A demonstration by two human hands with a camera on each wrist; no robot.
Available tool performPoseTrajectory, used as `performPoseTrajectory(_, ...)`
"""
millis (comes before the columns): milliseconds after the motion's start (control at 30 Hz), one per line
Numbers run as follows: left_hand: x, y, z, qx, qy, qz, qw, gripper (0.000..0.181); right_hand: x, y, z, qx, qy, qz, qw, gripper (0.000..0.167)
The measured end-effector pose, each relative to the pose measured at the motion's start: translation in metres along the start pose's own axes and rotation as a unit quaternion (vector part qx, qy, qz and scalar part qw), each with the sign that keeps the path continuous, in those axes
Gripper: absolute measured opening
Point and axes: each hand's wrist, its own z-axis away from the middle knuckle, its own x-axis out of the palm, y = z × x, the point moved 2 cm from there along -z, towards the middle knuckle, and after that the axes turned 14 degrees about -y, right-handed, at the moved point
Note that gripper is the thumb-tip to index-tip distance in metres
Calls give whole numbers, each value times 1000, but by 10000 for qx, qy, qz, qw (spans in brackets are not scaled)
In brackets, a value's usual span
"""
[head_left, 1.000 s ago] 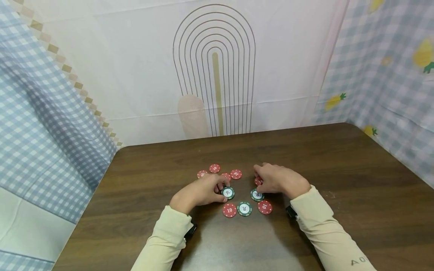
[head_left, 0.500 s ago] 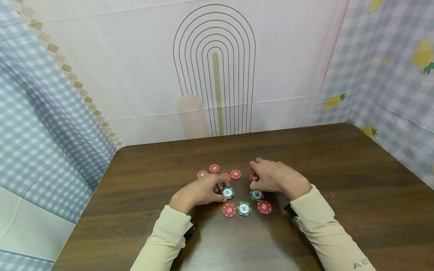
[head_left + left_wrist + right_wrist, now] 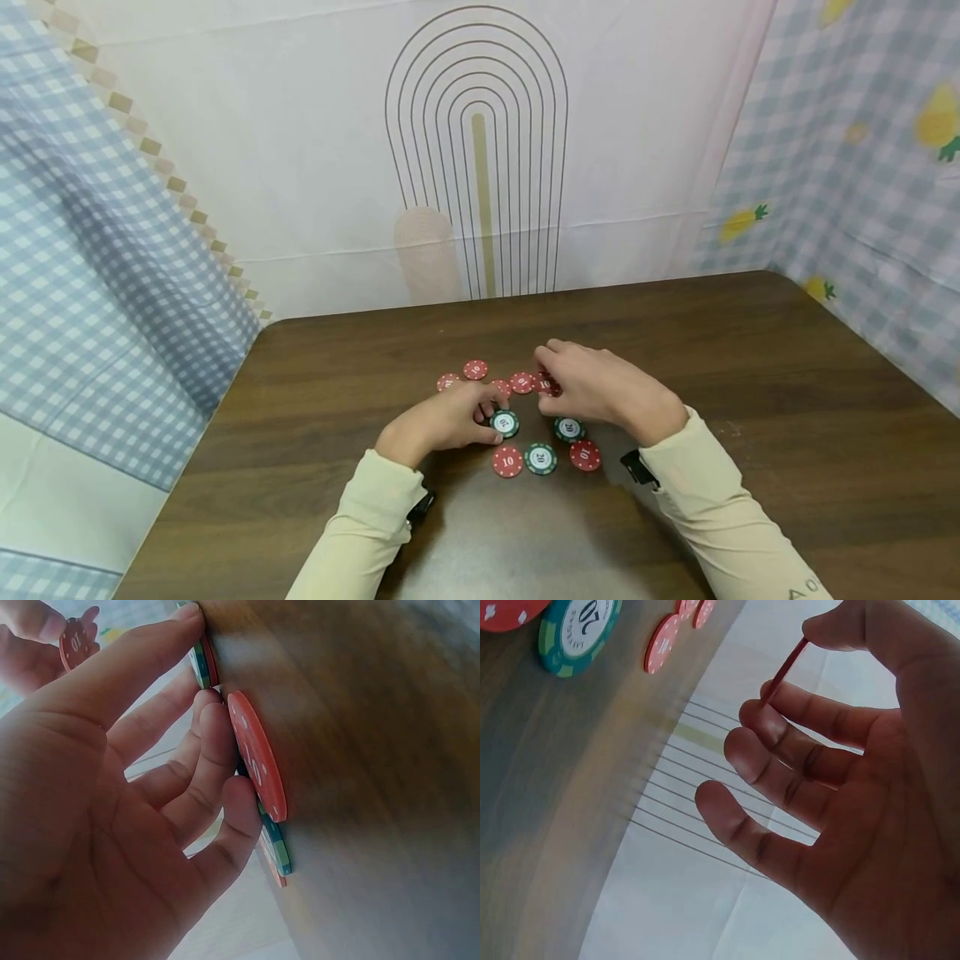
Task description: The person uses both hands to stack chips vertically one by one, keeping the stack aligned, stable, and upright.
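Between thumb and fingers my right hand (image 3: 600, 386) pinches a red 10 chip (image 3: 549, 384); the right wrist view has that chip (image 3: 785, 671) edge-on, off the table. My left hand (image 3: 442, 423) has its thumb and fingers curled at the edges of a green 20 chip (image 3: 504, 423). In the left wrist view this green chip (image 3: 199, 664) has a red edge against its underside. Just below the hands lie a red 10 chip (image 3: 507, 462), a green 20 chip (image 3: 541, 458) and another red chip (image 3: 585, 456), with a green chip (image 3: 569, 429) above the last.
Beyond my left hand several red chips lie flat, among them one at the back (image 3: 476, 369) and one nearer the right hand (image 3: 522, 382). The brown table (image 3: 337, 358) meets a white patterned cloth (image 3: 300, 167) at its back edge, with checked cloth at both sides.
My right hand has moved left and farther back with the red chip, away from the green chip on the right. The left hand has stayed at its green chip.
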Motion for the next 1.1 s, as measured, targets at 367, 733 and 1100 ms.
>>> performPoseTrajectory(367,-2,0,0,-61,-54,81,9999,38,9,-15,-8,-507,213,73,9985,32)
performPoseTrajectory(733,-2,-1,1,-47,-25,-14,10000,35,26,-29,-18,-896,287,-107,9955,33)
performPoseTrajectory(1100,-3,0,2,-61,-38,-2,10000,50,39,-34,-24,-915,354,160,9950,24)
